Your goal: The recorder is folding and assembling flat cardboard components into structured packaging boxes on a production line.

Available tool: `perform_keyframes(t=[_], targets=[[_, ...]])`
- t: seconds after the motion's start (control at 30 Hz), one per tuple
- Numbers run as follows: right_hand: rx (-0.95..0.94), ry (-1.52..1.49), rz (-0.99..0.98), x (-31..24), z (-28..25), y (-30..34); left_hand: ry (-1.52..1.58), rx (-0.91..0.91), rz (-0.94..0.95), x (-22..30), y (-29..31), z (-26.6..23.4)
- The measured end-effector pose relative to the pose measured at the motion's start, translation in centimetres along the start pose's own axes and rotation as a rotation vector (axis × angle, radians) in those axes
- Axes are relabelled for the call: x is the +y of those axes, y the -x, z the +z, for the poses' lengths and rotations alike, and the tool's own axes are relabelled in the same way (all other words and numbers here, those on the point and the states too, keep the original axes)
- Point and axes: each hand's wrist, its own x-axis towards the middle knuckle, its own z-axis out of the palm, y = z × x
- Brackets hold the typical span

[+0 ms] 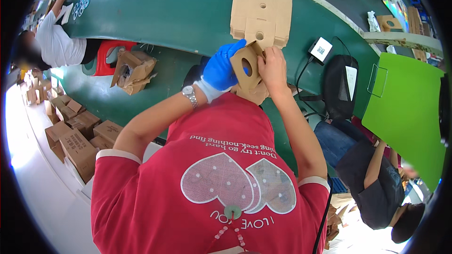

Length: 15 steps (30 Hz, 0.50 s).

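Observation:
A small brown cardboard box (239, 75) with a large round hole in one face is held tilted in front of my chest. My left hand (220, 68), in a blue glove, grips its left side, and some blue shows through the hole. Bare, my right hand (274, 68) has its fingers closed on the right edge of the same box. Just beyond both hands, a stack of flat cardboard box blanks (278, 16) with round holes lies on the green table (188, 14). Part of the box's inside is hidden.
To the right are a white device (321, 49) with a cable, a black mesh bag or chair back (340, 84) and a bright green panel (405, 108). Co-workers sit at far left (59, 42) and lower right (367, 174). A torn carton (134, 73) and several cartons (77, 153) stand left.

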Motion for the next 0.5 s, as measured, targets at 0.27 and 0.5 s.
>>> perform_keyframes(t=[0.27, 0.5], targets=[[-0.232, -0.216, 0.184, 0.8, -1.5, -0.7, 0.059, -0.380, 0.218, -2.9, -4.6, -1.8], [-0.230, -0.186, 0.031, 1.0, -1.5, 0.0, -0.008, -0.270, 0.442, -4.1, -3.2, -0.9]])
